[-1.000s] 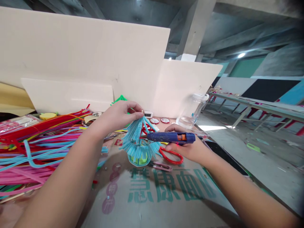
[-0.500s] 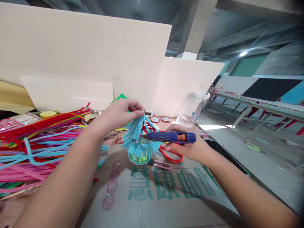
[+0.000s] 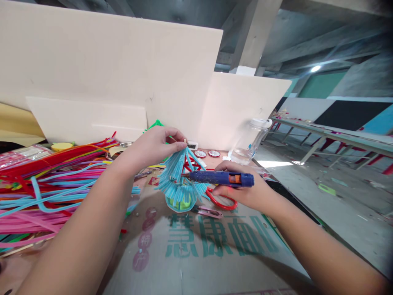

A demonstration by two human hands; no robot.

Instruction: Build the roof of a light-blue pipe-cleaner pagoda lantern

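So right in the middle of the frame the person's left hand (image 3: pixel 153 144) is pinching the top of a light blue pipe cleaner cluster (image 3: pixel 178 182), fingertips pressed together around the gathered ends up by a little pale stick tip. The fuzzy strands fan down and outward like a skirt over something yellow-green at the bottom, which sits on or just above the cardboard sheet (image 3: pixel 208 254) with green printed characters covering the table.

The right hand (image 3: pixel 242 190), just right of center, is wrapped around a blue hot glue gun (image 3: pixel 221 178) with an orange bit on its body. The gun is held flat, nozzle pointing left, and the tip is right in among the blue strands, touching or nearly so, can't really tell which.

Under the gun there are red-handled scissors (image 3: pixel 221 200) lying on the cardboard, and just below them a small pink thread snipper (image 3: pixel 208 212).

Whole left side of the frame is a big heap of loose pipe cleaners (image 3: pixel 46 188), red, pink, light blue, some yellow and green. A clear plastic jar (image 3: pixel 250 141) stands to the upper right of the hands at the table's edge, with a couple of small round red-rimmed lids (image 3: pixel 206 154) near it. Pale foam boards (image 3: pixel 123 73) are propped up behind everything.
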